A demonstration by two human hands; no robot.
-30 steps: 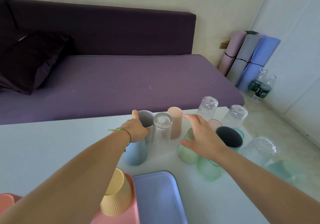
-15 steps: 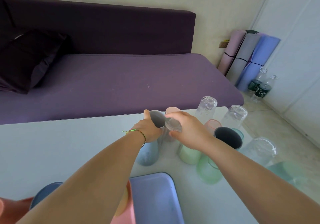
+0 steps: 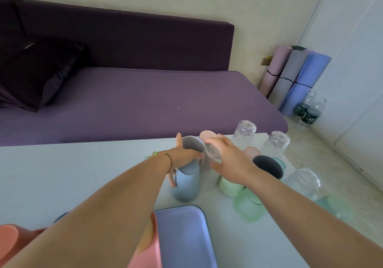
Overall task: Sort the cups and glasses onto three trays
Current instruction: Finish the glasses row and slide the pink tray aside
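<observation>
My left hand (image 3: 183,155) grips the rim of an upright grey cup (image 3: 193,144) at the far side of the white table (image 3: 62,174). My right hand (image 3: 230,160) is curled round an upturned clear glass (image 3: 213,151) right beside it. A pink cup (image 3: 207,134) stands just behind them. A ribbed blue cup (image 3: 186,185) sits under my left wrist. Near my right forearm are two green cups (image 3: 228,187) (image 3: 247,205), a dark cup (image 3: 267,165) and clear glasses (image 3: 244,131) (image 3: 275,143) (image 3: 303,181). A blue tray (image 3: 182,236) and a pink tray (image 3: 153,253) lie near me.
A purple sofa (image 3: 134,102) with a dark cushion (image 3: 39,71) runs behind the table. Rolled mats (image 3: 294,77) and water bottles (image 3: 308,112) stand on the floor at the right. A salmon cup (image 3: 9,240) and a yellow cup (image 3: 145,240) sit low left, partly behind my arm.
My right hand reached forward and closed round the clear glass next to the grey cup. My left hand kept hold of the grey cup's rim. The view shifted slightly.
</observation>
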